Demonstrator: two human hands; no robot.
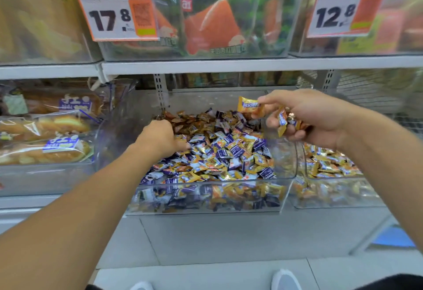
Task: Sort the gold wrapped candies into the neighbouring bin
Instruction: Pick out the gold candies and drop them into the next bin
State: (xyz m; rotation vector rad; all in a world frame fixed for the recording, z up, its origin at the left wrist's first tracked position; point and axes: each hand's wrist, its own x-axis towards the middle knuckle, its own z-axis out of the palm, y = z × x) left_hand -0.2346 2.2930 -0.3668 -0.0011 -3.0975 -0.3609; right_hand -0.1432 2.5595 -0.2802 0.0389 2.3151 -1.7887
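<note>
Sorting looks mid-flow: the right hand (304,118) pinches one gold wrapped candy (249,106) between thumb and forefinger above the mixed bin (286,164), while its other fingers curl round a few more gold pieces in the palm. The left hand (160,138) is down in the pile with fingers bent into the wrappers; whether it actually holds one cannot be told. To do this step well, I would carry the right hand's load over the clear wall and let it go low inside the neighbouring bin (338,189) on the right, which already holds mostly gold pieces, so that nothing bounces back or drops to the floor. Meanwhile the left hand should pick gold ones from the top layer, not dig, since stirring buries them under the purple-and-white ones. Counted: two hands, two candy bins, one pinched candy, perhaps three or four in the palm, two price tags (117,14) above; loose candies are too many to count.
</note>
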